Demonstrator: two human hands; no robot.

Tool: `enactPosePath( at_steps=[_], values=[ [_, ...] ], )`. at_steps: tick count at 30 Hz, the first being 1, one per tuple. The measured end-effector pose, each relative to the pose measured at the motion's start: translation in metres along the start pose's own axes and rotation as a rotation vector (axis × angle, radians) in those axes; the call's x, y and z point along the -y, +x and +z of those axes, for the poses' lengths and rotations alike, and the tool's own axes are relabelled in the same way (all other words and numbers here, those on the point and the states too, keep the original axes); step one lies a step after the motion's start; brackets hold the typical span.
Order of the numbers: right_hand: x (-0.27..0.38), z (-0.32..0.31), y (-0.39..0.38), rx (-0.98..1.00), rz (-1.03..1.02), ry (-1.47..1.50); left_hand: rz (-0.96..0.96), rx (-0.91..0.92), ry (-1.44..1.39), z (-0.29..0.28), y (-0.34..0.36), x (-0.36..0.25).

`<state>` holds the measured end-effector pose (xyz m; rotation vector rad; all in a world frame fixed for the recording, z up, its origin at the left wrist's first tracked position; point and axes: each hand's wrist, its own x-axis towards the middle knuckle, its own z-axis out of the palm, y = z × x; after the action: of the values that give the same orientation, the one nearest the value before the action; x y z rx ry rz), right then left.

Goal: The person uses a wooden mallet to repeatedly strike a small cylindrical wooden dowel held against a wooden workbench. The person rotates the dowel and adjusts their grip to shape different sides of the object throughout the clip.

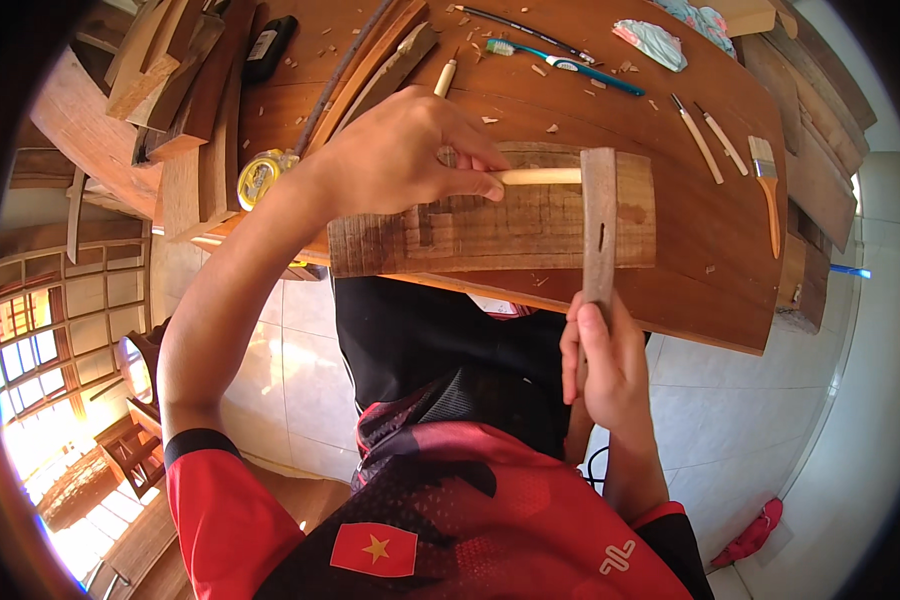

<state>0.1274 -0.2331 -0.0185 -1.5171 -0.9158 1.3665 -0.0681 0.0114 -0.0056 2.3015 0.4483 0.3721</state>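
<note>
A wooden board [530,225] with carved recesses lies along the near edge of the table. My left hand [410,155] is above it, thumb and fingers closed around a chisel [542,177]. Only the pale round wooden handle shows; my hand hides the blade. My right hand [608,360] grips the lower end of a flat grey-brown bar [599,215] with a narrow slot. The bar's upper part stands across the right end of the board, at the chisel handle's butt; whether they touch I cannot tell.
Wood shavings dot the brown table [715,270]. Offcuts [195,100] and a tape measure [261,178] are at left. A toothbrush [570,66] and pencil [525,33] lie at the back. Two thin carving tools [698,140] and a brush [765,190] lie right, near stacked boards [805,120].
</note>
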Motion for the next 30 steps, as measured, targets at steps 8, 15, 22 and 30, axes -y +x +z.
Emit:
enactPosePath(
  at_steps=[8, 15, 22, 30],
  values=[
    [-0.005, 0.001, -0.001, -0.010, 0.040, 0.061, 0.012, 0.002, 0.022, 0.001, 0.001, 0.001],
    [0.000, 0.005, -0.002, -0.035, 0.049, 0.039, -0.042, 0.018, 0.084, -0.002, 0.000, -0.001],
    [-0.008, 0.008, -0.004, -0.008, 0.036, 0.068, -0.050, 0.037, 0.064, -0.002, -0.001, 0.002],
    [-0.010, 0.012, -0.002, -0.098, -0.019, 0.215, -0.067, 0.051, 0.034, -0.004, -0.002, 0.001]
  ],
)
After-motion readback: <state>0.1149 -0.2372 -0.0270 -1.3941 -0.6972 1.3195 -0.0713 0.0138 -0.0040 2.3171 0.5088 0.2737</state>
